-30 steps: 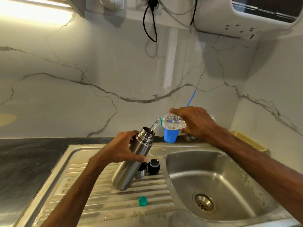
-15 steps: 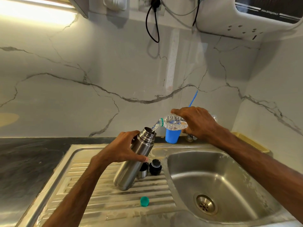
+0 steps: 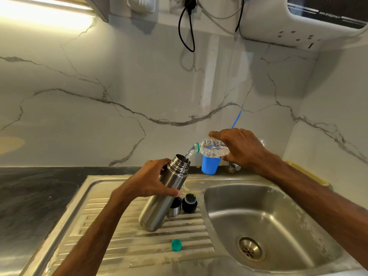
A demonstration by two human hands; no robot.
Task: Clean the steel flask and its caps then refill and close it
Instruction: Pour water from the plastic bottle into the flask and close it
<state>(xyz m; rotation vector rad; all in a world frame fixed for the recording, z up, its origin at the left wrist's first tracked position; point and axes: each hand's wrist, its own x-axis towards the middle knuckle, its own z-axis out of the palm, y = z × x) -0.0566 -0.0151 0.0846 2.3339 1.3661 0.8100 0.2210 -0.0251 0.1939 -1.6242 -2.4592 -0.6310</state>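
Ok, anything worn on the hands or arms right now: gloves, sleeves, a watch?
No. The left hand and the right hand are bare: no gloves, rings or watch show. Both forearms are bare to the frame edge, no sleeve in view.

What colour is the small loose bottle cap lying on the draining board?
Teal green; the small plastic bottle cap shows in the head view.

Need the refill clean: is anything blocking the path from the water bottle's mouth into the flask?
Nothing visible. Water from the plastic bottle falls straight into the open steel flask; the left hand grips below its neck, both caps sit on the drainboard.
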